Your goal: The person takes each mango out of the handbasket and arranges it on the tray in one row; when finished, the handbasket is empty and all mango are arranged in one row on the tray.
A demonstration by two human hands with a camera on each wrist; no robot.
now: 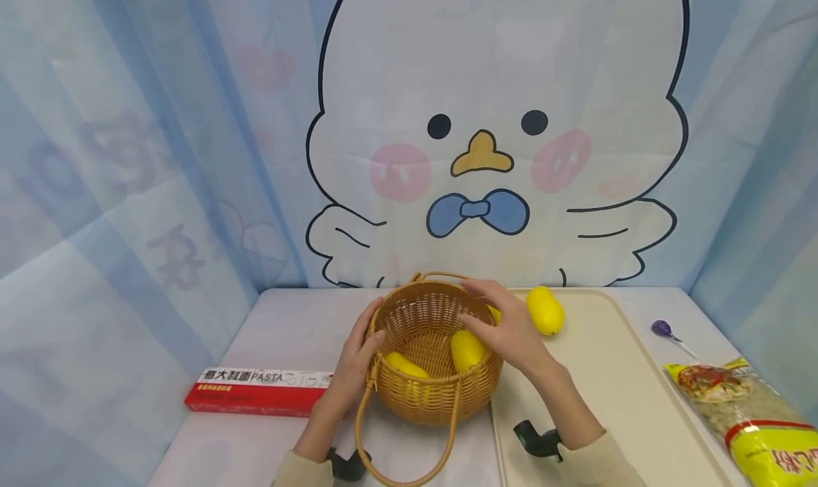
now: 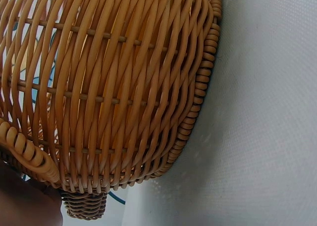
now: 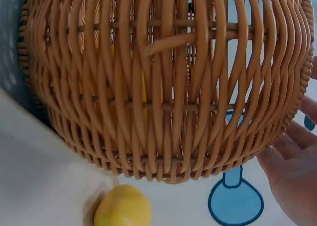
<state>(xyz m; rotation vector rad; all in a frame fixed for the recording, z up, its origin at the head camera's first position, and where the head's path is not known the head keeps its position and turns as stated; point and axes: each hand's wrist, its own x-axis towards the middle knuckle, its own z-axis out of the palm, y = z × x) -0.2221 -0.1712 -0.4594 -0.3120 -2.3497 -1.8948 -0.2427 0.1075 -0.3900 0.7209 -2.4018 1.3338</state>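
Observation:
Between the two hands stands a round wicker basket (image 1: 422,405) with its mouth tipped toward me. Two smooth yellow fruits, perhaps lemons or mangoes, lie inside: one fruit (image 1: 469,351) at the right, another fruit (image 1: 406,365) by the near left wall. My left hand (image 1: 354,352) holds the basket's left side, thumb near the rim. At the right rim my right hand (image 1: 511,324) grips the basket, thumb over the inner side. A bit of yellow (image 1: 495,314) shows beside that hand, mostly hidden. In the right wrist view a yellow fruit (image 3: 123,208) lies outside the weave.
One yellow fruit (image 1: 545,310) lies on the beige tray (image 1: 594,373) at right. Beyond the tray are a purple lollipop (image 1: 664,329) and a bagged food packet (image 1: 741,416). A red-and-white pasta box (image 1: 255,392) lies at left. The basket's handle (image 1: 409,483) hangs toward me.

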